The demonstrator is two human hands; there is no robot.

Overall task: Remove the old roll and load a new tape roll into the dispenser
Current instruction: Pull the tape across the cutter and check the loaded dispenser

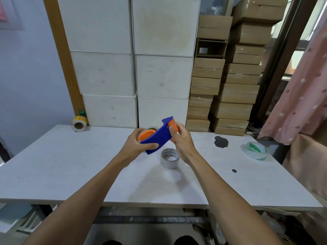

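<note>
I hold a blue tape dispenser (160, 137) with both hands above the white table (70, 174). My left hand (136, 144) grips its lower end, where an orange hub (146, 134) carries a nearly spent roll (150, 129). My right hand (180, 138) pinches the upper end at the orange roller (173, 126). A silver-grey tape roll (170, 158) stands flat on the table just below the dispenser. A clear roll with green print (254, 150) lies at the table's right side.
A yellow-and-red printed roll (79, 123) leans at the table's back left corner. White boxes (134, 68) and brown cartons (228, 82) are stacked behind the table. A pink curtain (300, 96) hangs at the right. A dark stain (220, 142) marks the tabletop.
</note>
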